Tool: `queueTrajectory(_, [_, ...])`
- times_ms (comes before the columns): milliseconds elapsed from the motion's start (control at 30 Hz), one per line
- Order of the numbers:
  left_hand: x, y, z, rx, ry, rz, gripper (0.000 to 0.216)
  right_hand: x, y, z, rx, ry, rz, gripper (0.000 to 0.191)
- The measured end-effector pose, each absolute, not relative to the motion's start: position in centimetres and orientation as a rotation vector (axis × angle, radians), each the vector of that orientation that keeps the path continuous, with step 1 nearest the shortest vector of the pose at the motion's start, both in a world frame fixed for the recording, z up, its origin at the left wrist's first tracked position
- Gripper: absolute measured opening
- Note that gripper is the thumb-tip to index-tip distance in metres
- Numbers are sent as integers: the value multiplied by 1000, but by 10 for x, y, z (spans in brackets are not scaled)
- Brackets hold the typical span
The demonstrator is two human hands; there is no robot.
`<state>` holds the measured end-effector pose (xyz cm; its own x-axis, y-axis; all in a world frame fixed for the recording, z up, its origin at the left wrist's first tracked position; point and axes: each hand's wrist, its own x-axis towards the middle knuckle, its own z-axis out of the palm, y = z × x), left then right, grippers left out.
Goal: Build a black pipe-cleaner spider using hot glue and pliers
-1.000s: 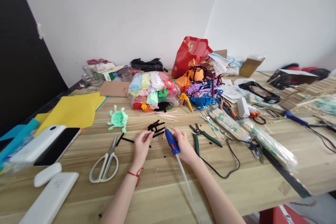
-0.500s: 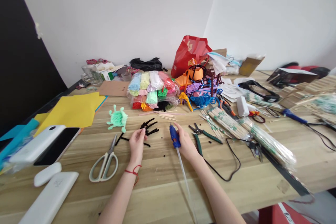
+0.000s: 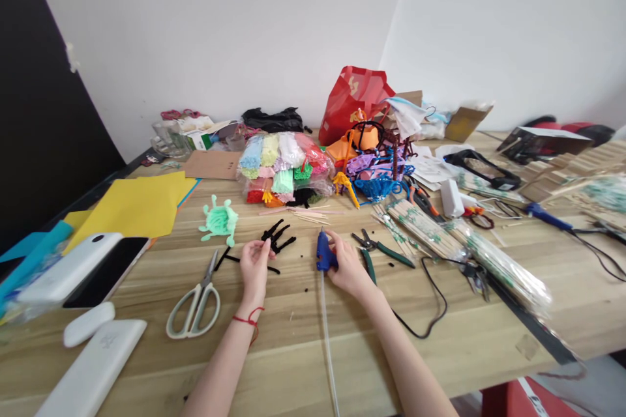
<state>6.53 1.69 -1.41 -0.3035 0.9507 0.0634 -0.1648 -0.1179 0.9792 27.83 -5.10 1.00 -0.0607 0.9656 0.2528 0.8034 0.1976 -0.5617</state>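
Observation:
My left hand (image 3: 255, 263) pinches the near end of a black pipe-cleaner figure (image 3: 278, 236) with several bent legs, held just above the wooden table (image 3: 303, 352). My right hand (image 3: 346, 264) grips a blue glue gun (image 3: 323, 253), nozzle pointing away, a clear glue stick (image 3: 327, 332) trailing back toward me and a black cord (image 3: 420, 313) running right. The gun's tip sits to the right of the black figure, apart from it. A loose black pipe-cleaner piece (image 3: 229, 258) lies beside my left hand.
Scissors (image 3: 195, 306) lie left of my left hand; green-handled pliers (image 3: 379, 249) right of my right hand. A green pipe-cleaner figure (image 3: 219, 220), yellow paper (image 3: 137, 205), a phone (image 3: 107, 270), white cases (image 3: 92, 365), bagged pipe cleaners (image 3: 283, 169) and bundles of sticks (image 3: 440, 234) surround them.
My right hand has drawn the glue gun back from the black figure and turned it more upright. My left hand has shifted slightly left with the figure.

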Motion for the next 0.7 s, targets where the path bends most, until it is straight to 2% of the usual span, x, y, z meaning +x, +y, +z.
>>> queueTrajectory(100, [66,15,-12,1008,1227,1599,38,277,-52,13,-1632,-1893,351,80])
queueTrajectory(167, [67,13,-10,1041,1227,1609,36,276,-52,15,-1626,-1841,310,70])
queueTrajectory(300, [69,8,-6,1163,1247,1666,32,275,-50,16,-1581,-1717,208,25])
queueTrajectory(367, [71,4,-4,1231,1250,1665,30,273,-49,15,-1539,-1692,185,9])
queueTrajectory(700, [78,-11,10,1629,1220,1511,23,271,-46,10,-1438,-1681,249,8])
